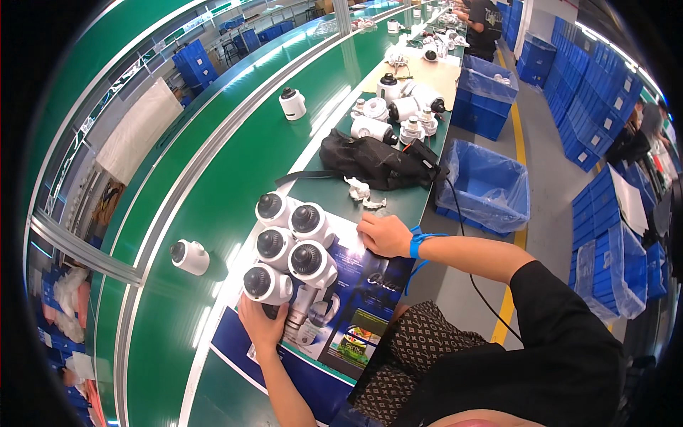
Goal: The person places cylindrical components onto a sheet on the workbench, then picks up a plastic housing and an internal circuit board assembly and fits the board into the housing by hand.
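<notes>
Black shirt (498, 370) nearest; left grip (261, 326) wraps one white unit (267, 284) of five grouped; right grip (385, 235), half-curled, contents unclear; loose units (191, 258) remain.

Factory hall. Grey floor (549, 160) marked by a yellow line (521, 142); to its right, stacked blue crates (585, 107) beneath strip lights (596, 39). Left: long green worktop (235, 185), metal post (342, 16) and, beyond, blue bins (193, 65).

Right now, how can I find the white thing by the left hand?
The dark green bench holds a printed sheet. On it stand five white units. Your unit is lowest in view, the only one at the left hand.
</notes>
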